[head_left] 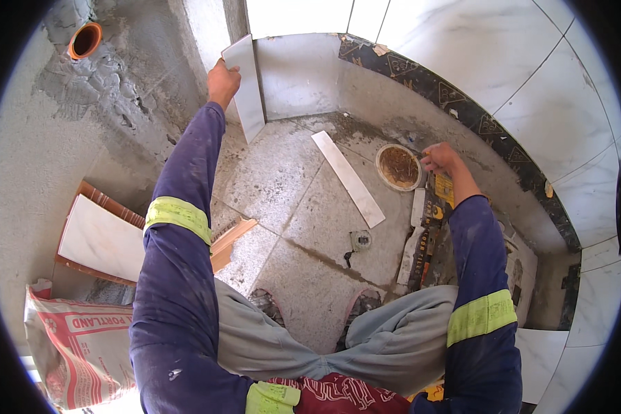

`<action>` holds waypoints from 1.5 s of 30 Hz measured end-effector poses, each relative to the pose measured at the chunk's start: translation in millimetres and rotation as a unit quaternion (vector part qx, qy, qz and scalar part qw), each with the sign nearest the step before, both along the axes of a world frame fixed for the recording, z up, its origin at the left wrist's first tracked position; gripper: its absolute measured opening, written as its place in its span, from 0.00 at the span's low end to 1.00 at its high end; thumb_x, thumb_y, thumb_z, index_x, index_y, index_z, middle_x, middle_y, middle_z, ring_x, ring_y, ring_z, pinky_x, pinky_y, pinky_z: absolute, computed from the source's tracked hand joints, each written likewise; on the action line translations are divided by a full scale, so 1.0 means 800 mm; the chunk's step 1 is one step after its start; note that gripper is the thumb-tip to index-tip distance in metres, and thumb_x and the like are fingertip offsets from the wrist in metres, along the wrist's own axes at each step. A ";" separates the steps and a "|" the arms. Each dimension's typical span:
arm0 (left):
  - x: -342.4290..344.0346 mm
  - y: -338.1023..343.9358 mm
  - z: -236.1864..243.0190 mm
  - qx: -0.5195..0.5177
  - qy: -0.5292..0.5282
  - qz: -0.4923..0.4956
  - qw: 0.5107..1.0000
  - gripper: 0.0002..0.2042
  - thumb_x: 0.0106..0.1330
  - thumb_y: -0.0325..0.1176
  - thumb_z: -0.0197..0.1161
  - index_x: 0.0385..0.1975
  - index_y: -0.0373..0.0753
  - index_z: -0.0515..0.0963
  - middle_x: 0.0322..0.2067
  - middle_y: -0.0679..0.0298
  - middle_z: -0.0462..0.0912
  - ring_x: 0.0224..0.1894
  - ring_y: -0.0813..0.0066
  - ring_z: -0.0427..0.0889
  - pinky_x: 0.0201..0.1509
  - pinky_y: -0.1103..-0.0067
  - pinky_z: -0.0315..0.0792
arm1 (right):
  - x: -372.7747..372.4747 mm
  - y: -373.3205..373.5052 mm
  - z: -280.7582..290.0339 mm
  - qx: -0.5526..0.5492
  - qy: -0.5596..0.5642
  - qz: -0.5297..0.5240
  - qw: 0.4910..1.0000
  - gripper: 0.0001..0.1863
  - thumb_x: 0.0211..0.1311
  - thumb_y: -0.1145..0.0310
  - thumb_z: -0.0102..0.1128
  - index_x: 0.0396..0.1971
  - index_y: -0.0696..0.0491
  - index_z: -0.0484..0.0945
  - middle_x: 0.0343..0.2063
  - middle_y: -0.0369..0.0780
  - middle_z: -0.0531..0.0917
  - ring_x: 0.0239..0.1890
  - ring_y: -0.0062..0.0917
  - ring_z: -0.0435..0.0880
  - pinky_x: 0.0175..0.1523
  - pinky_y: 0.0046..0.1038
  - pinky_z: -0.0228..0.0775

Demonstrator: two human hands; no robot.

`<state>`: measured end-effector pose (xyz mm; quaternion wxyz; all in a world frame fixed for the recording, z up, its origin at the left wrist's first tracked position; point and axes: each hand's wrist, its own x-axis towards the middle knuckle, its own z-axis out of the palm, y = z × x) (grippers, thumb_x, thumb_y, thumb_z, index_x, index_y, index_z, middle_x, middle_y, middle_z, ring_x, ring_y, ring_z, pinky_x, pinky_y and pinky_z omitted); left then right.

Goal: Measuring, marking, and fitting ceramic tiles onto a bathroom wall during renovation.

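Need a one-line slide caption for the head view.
Crouched worker's left hand holds a white tile upright in the wall corner; right hand grips a yellow-black tool on the floor.

Left arm stretched far forward, left hand (223, 81) closed in grip; right hand (440, 160) lower, nearer, fingers curled.

Landmark: floor drain (398, 167), round, rusty, in grey speckled floor (303, 207).
- White tile strip (348, 178) lies flat just left of drain, running diagonally.
- Small tape measure (359, 240) below drain, well apart.
- Notched trowel (229, 238) far left of drain, lower.
- White tile on brick (102, 238) farther left still.
- Cement bag (76, 338), red and white, far lower left.
- Orange pipe end (85, 40) in rough grey wall, far upper left.
- Dark patterned border (462, 107) curves along wall above and right of drain.
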<state>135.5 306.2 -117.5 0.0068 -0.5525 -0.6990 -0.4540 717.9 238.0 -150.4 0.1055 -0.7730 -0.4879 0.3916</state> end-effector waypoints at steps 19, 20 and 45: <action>0.001 0.006 -0.003 -0.061 -0.017 0.012 0.998 0.20 0.65 0.37 0.62 0.51 0.30 0.71 0.44 0.39 0.82 0.50 0.41 0.81 0.55 0.59 0.74 | 0.000 -0.017 0.012 0.010 0.001 0.015 1.000 0.21 0.67 0.72 0.43 0.56 0.57 0.77 0.40 0.43 0.87 0.30 0.29 0.86 0.35 0.37 0.79; 0.001 0.006 -0.003 -0.071 -0.012 0.012 0.997 0.20 0.65 0.36 0.62 0.52 0.29 0.70 0.43 0.38 0.82 0.49 0.41 0.81 0.55 0.58 0.74 | 0.000 -0.017 0.012 0.009 -0.002 0.011 1.000 0.20 0.68 0.71 0.43 0.56 0.56 0.77 0.40 0.43 0.87 0.30 0.29 0.86 0.36 0.37 0.79; 0.002 0.006 0.003 -0.143 -0.011 0.034 0.989 0.21 0.68 0.39 0.59 0.55 0.34 0.65 0.48 0.41 0.80 0.53 0.44 0.81 0.56 0.57 0.74 | 0.020 -0.012 0.001 -0.007 -0.014 0.003 1.000 0.20 0.72 0.65 0.40 0.57 0.52 0.77 0.42 0.42 0.87 0.31 0.29 0.85 0.41 0.41 0.77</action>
